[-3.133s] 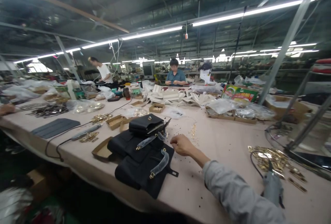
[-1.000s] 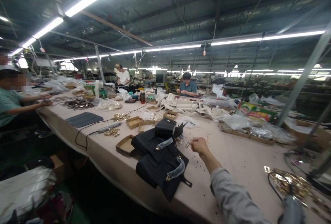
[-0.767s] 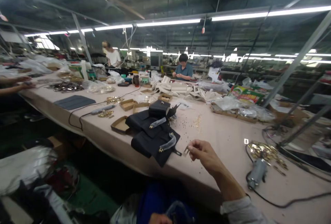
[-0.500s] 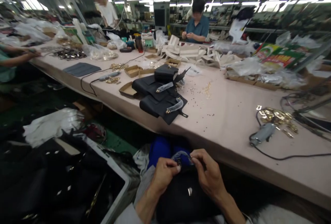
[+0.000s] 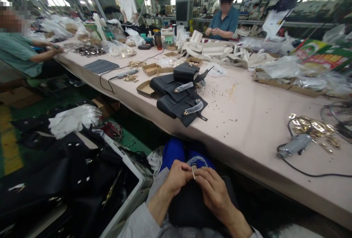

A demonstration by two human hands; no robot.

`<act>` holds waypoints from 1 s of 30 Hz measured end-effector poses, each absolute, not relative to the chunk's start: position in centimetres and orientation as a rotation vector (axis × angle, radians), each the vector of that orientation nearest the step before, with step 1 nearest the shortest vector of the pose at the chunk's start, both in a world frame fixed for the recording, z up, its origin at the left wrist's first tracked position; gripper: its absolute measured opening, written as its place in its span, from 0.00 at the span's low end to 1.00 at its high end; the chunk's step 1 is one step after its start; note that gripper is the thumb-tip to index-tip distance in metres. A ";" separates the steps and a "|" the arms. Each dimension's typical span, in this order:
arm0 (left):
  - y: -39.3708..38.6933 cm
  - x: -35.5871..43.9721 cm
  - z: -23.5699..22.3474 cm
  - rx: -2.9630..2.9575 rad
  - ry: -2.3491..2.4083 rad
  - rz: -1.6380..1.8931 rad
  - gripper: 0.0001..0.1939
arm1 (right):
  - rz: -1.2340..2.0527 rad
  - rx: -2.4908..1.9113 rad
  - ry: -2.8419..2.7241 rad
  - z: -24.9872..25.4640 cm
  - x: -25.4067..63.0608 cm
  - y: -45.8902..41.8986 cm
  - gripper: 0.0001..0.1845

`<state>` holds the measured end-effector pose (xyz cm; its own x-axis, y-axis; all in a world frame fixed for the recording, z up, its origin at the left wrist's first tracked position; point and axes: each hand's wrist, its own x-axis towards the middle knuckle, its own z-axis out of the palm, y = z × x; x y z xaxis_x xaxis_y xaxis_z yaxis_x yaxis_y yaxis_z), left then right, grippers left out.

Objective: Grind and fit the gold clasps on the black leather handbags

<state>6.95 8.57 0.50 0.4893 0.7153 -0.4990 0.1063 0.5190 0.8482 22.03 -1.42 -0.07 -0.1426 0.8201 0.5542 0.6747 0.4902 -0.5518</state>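
A black bag (image 5: 189, 207) lies on my lap. My left hand (image 5: 177, 179) is closed, its thumb and forefinger pinching at a small rectangular metal plate (image 5: 194, 172). From the other side my right hand (image 5: 211, 186) has its bent fingers against the same plate. How the plate joins the bag cannot be made out. Just beyond my fingers curves a strap handle wrapped in clear plastic (image 5: 197, 160). On the table edge ahead, black bags (image 5: 176, 106) lie stacked, with similar wrapped handles.
A grey power screwdriver (image 5: 295, 144) with a cord lies right, beside gold metal fittings (image 5: 313, 126). Left of my lap stands a grey crate (image 5: 132, 179) full of black bags. Cardboard boxes (image 5: 147, 88) and pale straps (image 5: 211, 49) cover the table's far side. Other people work around it.
My hands have come together from the two ends of the wrapped handle and now meet at the metal plate. The view has shifted left, showing more of the person at the left.
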 end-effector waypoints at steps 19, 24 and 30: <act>8.3 6.7 -1.0 1.187 1.002 0.437 0.07 | 0.353 -1.384 -1.891 1.4 23.2 -0.8 0.13; 8.4 6.6 -0.1 1.213 1.007 0.424 0.10 | 0.436 -1.328 -1.843 1.8 23.3 0.0 0.16; 8.4 6.7 0.7 1.251 1.035 0.408 0.08 | 0.635 -1.329 -1.610 1.4 23.0 0.0 0.14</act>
